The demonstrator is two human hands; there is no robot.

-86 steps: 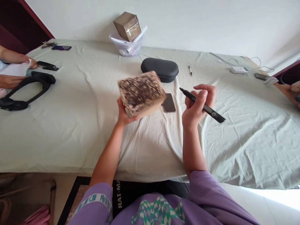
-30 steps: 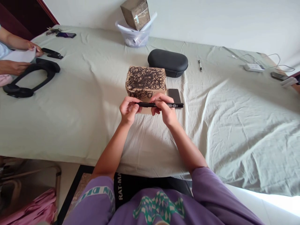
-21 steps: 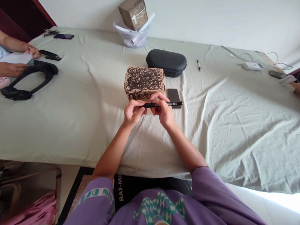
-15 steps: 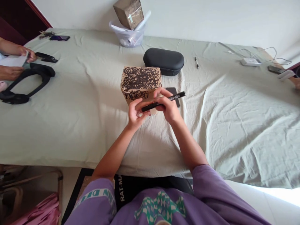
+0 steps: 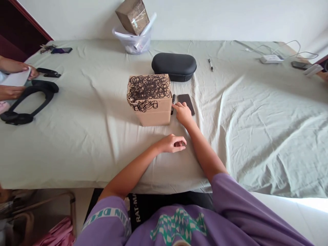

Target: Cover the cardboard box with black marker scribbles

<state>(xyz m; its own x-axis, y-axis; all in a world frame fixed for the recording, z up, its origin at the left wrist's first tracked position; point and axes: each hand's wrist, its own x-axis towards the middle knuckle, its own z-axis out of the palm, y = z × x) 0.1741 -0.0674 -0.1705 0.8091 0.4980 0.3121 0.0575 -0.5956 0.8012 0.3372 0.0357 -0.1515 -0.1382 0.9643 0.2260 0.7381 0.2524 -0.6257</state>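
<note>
Nearest the front edge of the cloth-covered table, the person's left hand hangs loosely curled, thumb apart from the fingers, with nothing seen in its grasp. Beyond it, the right hand reaches an index finger to the black marker; whether it pinches the marker cannot be told. The marker lies just beside the right side of the cardboard box, its long axis running from the table's front edge toward the back edge; which end is the tip is unclear. The box stands upright, scribbled face up, a mostly plain side toward the front edge. A phone lies right of the marker. Farther back sit a black case and, near the back edge, a clear tub
</note>
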